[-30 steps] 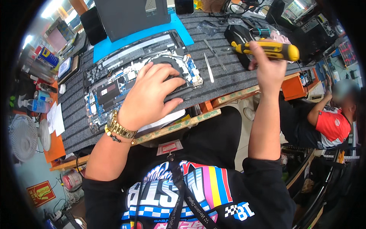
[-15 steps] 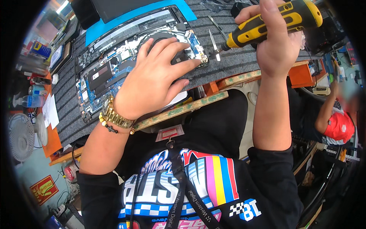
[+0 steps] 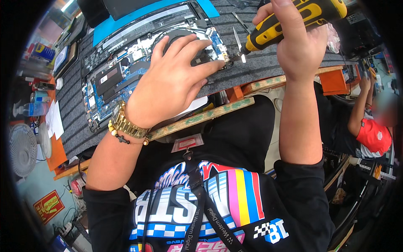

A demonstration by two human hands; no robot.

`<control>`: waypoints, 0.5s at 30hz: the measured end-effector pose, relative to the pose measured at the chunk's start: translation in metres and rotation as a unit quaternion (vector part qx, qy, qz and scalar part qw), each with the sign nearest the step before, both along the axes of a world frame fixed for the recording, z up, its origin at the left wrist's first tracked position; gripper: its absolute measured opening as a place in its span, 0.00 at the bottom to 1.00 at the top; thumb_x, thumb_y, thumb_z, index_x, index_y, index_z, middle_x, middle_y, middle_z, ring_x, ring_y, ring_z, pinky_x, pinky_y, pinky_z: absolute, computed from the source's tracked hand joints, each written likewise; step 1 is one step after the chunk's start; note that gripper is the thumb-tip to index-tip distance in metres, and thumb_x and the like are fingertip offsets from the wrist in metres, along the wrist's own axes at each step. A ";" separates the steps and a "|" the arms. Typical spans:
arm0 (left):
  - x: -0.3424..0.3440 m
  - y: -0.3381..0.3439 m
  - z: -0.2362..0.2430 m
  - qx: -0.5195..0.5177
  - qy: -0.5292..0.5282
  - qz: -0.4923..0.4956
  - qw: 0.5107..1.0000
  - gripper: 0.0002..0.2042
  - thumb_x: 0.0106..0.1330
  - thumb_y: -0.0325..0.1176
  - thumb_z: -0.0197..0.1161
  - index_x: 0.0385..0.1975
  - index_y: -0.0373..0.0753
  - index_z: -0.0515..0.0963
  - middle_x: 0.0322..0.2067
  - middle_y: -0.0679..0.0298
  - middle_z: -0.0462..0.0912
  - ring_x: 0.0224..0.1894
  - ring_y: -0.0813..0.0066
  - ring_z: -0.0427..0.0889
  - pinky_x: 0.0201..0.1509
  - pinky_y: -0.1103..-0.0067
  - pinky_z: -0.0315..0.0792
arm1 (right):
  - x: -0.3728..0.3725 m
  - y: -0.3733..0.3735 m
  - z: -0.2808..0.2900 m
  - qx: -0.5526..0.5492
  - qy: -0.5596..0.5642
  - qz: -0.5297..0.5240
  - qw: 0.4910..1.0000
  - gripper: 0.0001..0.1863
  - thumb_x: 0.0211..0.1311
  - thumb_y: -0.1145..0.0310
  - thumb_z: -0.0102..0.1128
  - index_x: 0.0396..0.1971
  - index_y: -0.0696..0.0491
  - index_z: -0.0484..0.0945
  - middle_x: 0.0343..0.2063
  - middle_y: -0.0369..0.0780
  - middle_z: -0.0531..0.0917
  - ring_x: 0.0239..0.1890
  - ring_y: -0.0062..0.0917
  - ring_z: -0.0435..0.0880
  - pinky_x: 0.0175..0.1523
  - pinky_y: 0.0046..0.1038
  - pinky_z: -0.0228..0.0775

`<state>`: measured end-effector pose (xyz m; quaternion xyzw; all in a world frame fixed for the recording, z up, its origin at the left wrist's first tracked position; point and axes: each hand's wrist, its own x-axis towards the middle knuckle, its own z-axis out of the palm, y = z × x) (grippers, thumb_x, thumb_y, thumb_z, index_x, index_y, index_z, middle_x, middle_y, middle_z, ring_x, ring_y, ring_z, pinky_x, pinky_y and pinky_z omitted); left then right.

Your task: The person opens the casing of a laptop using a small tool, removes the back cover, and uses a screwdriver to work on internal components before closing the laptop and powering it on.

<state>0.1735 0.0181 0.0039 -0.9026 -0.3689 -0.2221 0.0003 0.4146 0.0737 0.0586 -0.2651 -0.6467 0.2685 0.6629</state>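
Observation:
An opened laptop base (image 3: 111, 82) lies before me, its blue circuit board, long black battery (image 3: 147, 27) and round cooling fan (image 3: 178, 34) exposed. My left hand (image 3: 166, 86) rests over it with fingers spread, covering part of the fan. Its index fingertip touches the near right corner. My right hand (image 3: 304, 54) is wrapped round a yellow and black power screwdriver (image 3: 266, 32), held tilted. The bit points down at that same corner, close to the left index fingertip; whether it sits on a screw is too small to tell.
Pointed metal tweezers (image 3: 238, 42) and another slim metal tool (image 3: 240, 21) lie right of the laptop on grey striped cloth (image 3: 260, 69). A blue mat (image 3: 206, 7) is behind. The wooden table edge (image 3: 218, 112) runs in front. Another person in a red sleeve (image 3: 375, 135) is at far right.
The screwdriver has moved left and its bit has come to the laptop's corner. My left index finger has shifted slightly right, and the left thumb has drawn in.

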 end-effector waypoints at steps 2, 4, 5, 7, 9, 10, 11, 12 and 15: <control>0.001 0.000 0.000 0.004 0.001 0.001 1.000 0.22 0.68 0.28 0.70 0.62 0.54 0.87 0.69 0.56 0.77 0.76 0.49 0.70 0.81 0.46 0.58 | -0.004 -0.003 0.001 -0.012 0.007 -0.005 1.000 0.09 0.74 0.67 0.69 0.39 0.57 0.80 0.24 0.38 0.86 0.24 0.19 0.83 0.33 0.23 0.75; 0.000 0.000 -0.001 0.004 0.003 0.002 1.000 0.22 0.68 0.28 0.70 0.62 0.54 0.87 0.69 0.56 0.77 0.76 0.49 0.70 0.81 0.46 0.59 | -0.005 -0.003 0.003 -0.024 0.015 -0.008 1.000 0.09 0.74 0.68 0.70 0.39 0.57 0.81 0.24 0.37 0.85 0.25 0.19 0.83 0.33 0.23 0.75; 0.000 0.000 -0.001 0.005 0.005 0.004 1.000 0.22 0.68 0.28 0.70 0.62 0.55 0.87 0.69 0.56 0.77 0.76 0.49 0.70 0.81 0.47 0.59 | -0.004 -0.003 0.003 -0.042 0.008 -0.008 0.999 0.09 0.73 0.68 0.70 0.39 0.57 0.80 0.24 0.37 0.85 0.25 0.20 0.83 0.33 0.23 0.75; 0.000 0.001 -0.002 0.007 0.006 0.004 1.000 0.22 0.68 0.28 0.71 0.62 0.55 0.87 0.69 0.57 0.77 0.76 0.49 0.70 0.81 0.47 0.59 | -0.004 -0.004 0.004 -0.060 0.002 -0.009 0.998 0.09 0.73 0.68 0.71 0.39 0.57 0.80 0.24 0.37 0.85 0.25 0.20 0.83 0.33 0.24 0.76; 0.001 0.000 -0.001 0.009 0.008 0.005 1.000 0.22 0.68 0.28 0.71 0.62 0.55 0.87 0.69 0.57 0.77 0.76 0.49 0.70 0.81 0.47 0.59 | -0.007 -0.004 0.004 -0.035 0.009 -0.008 0.999 0.09 0.73 0.69 0.71 0.40 0.56 0.80 0.24 0.37 0.85 0.24 0.20 0.83 0.33 0.24 0.76; 0.001 0.000 -0.001 0.007 0.009 0.005 1.000 0.22 0.68 0.29 0.71 0.62 0.55 0.87 0.69 0.57 0.77 0.76 0.50 0.70 0.81 0.47 0.58 | -0.006 -0.004 0.003 -0.035 0.010 -0.008 0.999 0.09 0.73 0.69 0.71 0.40 0.56 0.80 0.24 0.37 0.85 0.24 0.20 0.83 0.33 0.24 0.76; 0.002 0.000 0.000 0.004 0.010 0.005 1.000 0.22 0.68 0.29 0.71 0.62 0.56 0.87 0.69 0.58 0.77 0.77 0.50 0.70 0.81 0.47 0.58 | -0.004 -0.003 0.002 -0.020 0.015 0.011 1.000 0.09 0.73 0.69 0.71 0.40 0.56 0.80 0.24 0.37 0.85 0.24 0.20 0.83 0.33 0.24 0.76; 0.001 0.000 -0.001 0.004 0.010 0.008 1.000 0.22 0.68 0.29 0.71 0.62 0.56 0.87 0.69 0.58 0.77 0.77 0.50 0.70 0.81 0.47 0.58 | -0.007 -0.002 0.002 -0.013 0.017 0.023 0.999 0.09 0.72 0.69 0.71 0.40 0.56 0.80 0.24 0.37 0.85 0.24 0.20 0.83 0.33 0.24 0.76; 0.001 0.001 -0.001 0.028 0.004 0.012 1.000 0.22 0.65 0.28 0.71 0.60 0.52 0.87 0.67 0.57 0.79 0.74 0.50 0.73 0.80 0.47 0.60 | -0.006 0.000 0.002 -0.020 0.024 0.052 0.998 0.10 0.71 0.69 0.71 0.41 0.57 0.80 0.26 0.39 0.86 0.27 0.21 0.84 0.36 0.24 0.77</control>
